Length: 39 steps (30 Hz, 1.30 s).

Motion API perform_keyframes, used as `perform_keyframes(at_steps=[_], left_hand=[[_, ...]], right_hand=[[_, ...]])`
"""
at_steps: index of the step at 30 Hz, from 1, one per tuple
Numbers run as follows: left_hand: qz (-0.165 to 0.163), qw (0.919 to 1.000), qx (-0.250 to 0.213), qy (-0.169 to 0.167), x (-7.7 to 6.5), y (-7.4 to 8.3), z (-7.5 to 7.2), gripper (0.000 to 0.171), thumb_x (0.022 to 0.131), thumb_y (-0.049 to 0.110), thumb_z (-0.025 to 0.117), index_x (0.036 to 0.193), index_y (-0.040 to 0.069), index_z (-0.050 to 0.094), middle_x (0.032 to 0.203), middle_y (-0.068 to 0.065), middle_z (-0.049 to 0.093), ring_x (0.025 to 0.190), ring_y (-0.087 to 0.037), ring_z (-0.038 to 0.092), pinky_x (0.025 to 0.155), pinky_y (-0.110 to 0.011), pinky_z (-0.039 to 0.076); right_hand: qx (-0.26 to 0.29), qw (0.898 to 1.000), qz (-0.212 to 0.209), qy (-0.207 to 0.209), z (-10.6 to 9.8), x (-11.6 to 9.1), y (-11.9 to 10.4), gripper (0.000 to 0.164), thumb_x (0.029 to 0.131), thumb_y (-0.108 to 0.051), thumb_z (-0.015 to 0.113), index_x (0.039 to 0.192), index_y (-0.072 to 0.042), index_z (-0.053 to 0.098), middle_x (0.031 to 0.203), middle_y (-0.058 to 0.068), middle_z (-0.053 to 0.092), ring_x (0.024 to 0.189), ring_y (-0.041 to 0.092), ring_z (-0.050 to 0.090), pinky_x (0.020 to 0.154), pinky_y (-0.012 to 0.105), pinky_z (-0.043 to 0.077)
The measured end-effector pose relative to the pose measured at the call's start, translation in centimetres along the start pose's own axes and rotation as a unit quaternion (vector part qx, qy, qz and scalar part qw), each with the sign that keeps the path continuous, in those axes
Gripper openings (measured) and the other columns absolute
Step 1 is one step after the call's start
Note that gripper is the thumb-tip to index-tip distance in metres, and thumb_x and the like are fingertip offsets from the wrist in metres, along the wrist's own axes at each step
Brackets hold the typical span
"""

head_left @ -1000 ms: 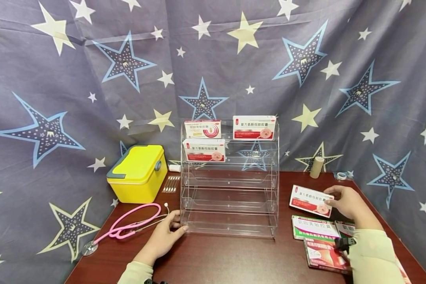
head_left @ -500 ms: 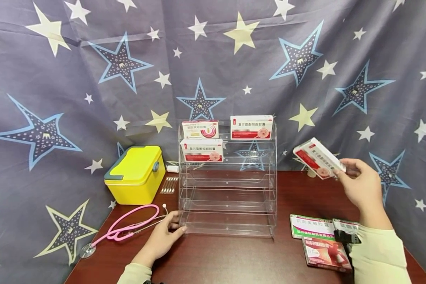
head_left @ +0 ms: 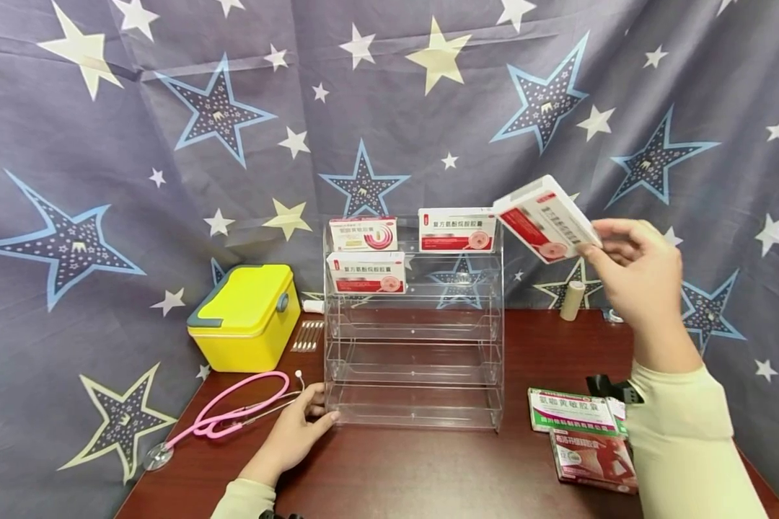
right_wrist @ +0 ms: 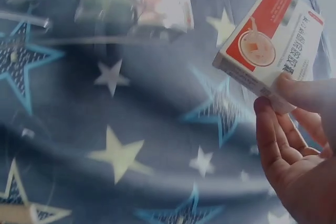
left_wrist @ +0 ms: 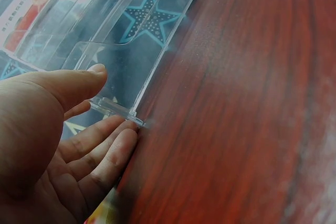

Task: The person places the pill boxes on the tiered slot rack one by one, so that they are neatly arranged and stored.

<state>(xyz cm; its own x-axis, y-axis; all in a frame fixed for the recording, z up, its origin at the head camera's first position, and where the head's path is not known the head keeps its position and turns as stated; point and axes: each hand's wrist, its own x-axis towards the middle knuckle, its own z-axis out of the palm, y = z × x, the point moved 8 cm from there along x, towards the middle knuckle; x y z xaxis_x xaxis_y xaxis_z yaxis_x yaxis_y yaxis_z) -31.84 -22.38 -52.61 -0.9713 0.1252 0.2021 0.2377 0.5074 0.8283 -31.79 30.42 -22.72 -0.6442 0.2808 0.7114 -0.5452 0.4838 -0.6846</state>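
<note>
A clear acrylic tiered display rack [head_left: 414, 375] stands on the table. My left hand [head_left: 296, 431] is at its lower left corner; in the left wrist view the fairly straight fingers [left_wrist: 100, 156] touch the corner, with the thumb stretched out above. Raised to the right of the rack's top, my right hand [head_left: 643, 270] pinches a white and red medicine box [head_left: 548, 220] by one end, thumb against fingers. That box is tilted. A similar medicine box [head_left: 457, 231] sits at the top right of the rack. Two more boxes, a pink and white one [head_left: 364, 235] and a red and white one [head_left: 366, 274], are at its upper left.
Right of the rack lie a green and white medicine box [head_left: 574, 411] and a red one [head_left: 593, 461], partly beside my sleeve. A tan roll [head_left: 572, 300] stands behind. At left are a yellow case [head_left: 247, 317], cotton swabs [head_left: 308, 336] and a pink stethoscope [head_left: 223, 422].
My right hand has lifted the medicine box off the table at right, up and leftward to the height of the rack's top, tilting it. My left hand keeps its place at the rack's corner.
</note>
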Motion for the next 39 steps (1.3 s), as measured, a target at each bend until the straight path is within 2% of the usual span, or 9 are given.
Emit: perform_keyframes(at_steps=[4,6,8,12,15,19,21,28,39], left_hand=[[0.005,1.0000,-0.004,0.000,0.1,-0.1,-0.1,0.051,0.091,0.017,0.084,0.136,0.010,0.061,0.110,-0.001,0.070,0.099,-0.016,0.069,0.084,-0.031,0.055],[0.003,1.0000,-0.009,-0.001,0.1,-0.1,-0.1,0.051,0.091,0.016,0.084,0.136,0.009,0.061,0.110,-0.002,0.070,0.099,-0.016,0.069,0.083,-0.030,0.056],[0.003,0.9999,-0.014,-0.003,0.0,0.0,0.0,0.050,0.092,0.015,0.083,0.136,0.009,0.061,0.110,-0.002,0.070,0.098,-0.016,0.069,0.081,-0.029,0.056],[0.004,0.9997,-0.023,-0.006,-0.1,0.2,0.1,0.049,0.093,0.015,0.082,0.136,0.008,0.061,0.111,-0.004,0.070,0.098,-0.017,0.069,0.079,-0.029,0.056],[0.001,0.9996,-0.029,-0.005,-0.1,0.4,0.1,0.048,0.092,0.014,0.082,0.136,0.009,0.061,0.111,-0.005,0.070,0.099,-0.019,0.069,0.079,-0.029,0.056],[-0.005,0.9994,-0.034,0.000,-0.1,0.4,0.1,0.048,0.091,0.010,0.083,0.135,0.010,0.062,0.111,-0.006,0.069,0.099,-0.021,0.069,0.079,-0.030,0.056],[-0.006,0.9994,-0.034,0.005,-0.1,0.3,0.1,0.049,0.091,0.008,0.083,0.135,0.010,0.062,0.111,-0.006,0.070,0.099,-0.022,0.069,0.078,-0.031,0.056],[-0.012,0.9995,-0.029,0.004,-0.1,0.1,0.2,0.049,0.091,0.008,0.083,0.135,0.011,0.062,0.111,-0.005,0.070,0.099,-0.021,0.069,0.079,-0.029,0.056],[-0.007,0.9995,-0.029,0.007,-0.2,0.3,0.1,0.048,0.091,0.007,0.082,0.134,0.010,0.062,0.111,-0.006,0.070,0.099,-0.022,0.069,0.079,-0.030,0.056]], right_hand=[[0.002,0.999,-0.038,-0.039,3.6,1.2,-2.0,0.031,0.085,0.006,0.083,0.113,0.008,0.071,0.103,0.000,0.069,0.082,-0.007,0.068,0.073,0.010,0.052],[-0.021,0.997,-0.052,-0.055,5.4,1.6,-2.3,0.028,0.085,0.003,0.085,0.110,0.005,0.073,0.104,0.006,0.070,0.080,-0.007,0.067,0.070,0.009,0.051],[-0.043,0.994,-0.062,-0.073,7.0,1.8,-2.2,0.025,0.085,-0.001,0.086,0.108,0.000,0.074,0.108,0.012,0.071,0.081,-0.002,0.069,0.069,0.009,0.050],[-0.093,0.987,-0.085,-0.103,9.6,1.9,-1.7,0.023,0.086,-0.003,0.086,0.106,-0.005,0.076,0.105,0.011,0.070,0.084,0.016,0.073,0.068,0.009,0.049],[-0.123,0.979,-0.109,-0.117,10.9,1.6,-1.3,0.022,0.085,-0.002,0.087,0.104,-0.007,0.077,0.098,0.009,0.068,0.083,0.023,0.072,0.069,0.018,0.050],[-0.154,0.971,-0.129,-0.126,12.0,1.1,-0.8,0.022,0.084,-0.005,0.088,0.102,-0.012,0.079,0.093,0.007,0.069,0.077,0.020,0.065,0.069,0.035,0.047],[-0.166,0.968,-0.135,-0.132,12.5,0.7,-0.6,0.022,0.083,-0.007,0.089,0.101,-0.014,0.079,0.092,0.005,0.069,0.075,0.018,0.060,0.067,0.039,0.044],[-0.209,0.953,-0.157,-0.154,13.7,-0.4,-0.5,0.021,0.083,-0.010,0.089,0.100,-0.018,0.079,0.093,-0.002,0.068,0.069,0.018,0.055,0.066,0.043,0.043],[-0.241,0.941,-0.173,-0.162,14.3,-1.3,-0.4,0.018,0.086,-0.013,0.087,0.102,-0.018,0.078,0.097,-0.002,0.068,0.073,0.022,0.062,0.068,0.047,0.049]])
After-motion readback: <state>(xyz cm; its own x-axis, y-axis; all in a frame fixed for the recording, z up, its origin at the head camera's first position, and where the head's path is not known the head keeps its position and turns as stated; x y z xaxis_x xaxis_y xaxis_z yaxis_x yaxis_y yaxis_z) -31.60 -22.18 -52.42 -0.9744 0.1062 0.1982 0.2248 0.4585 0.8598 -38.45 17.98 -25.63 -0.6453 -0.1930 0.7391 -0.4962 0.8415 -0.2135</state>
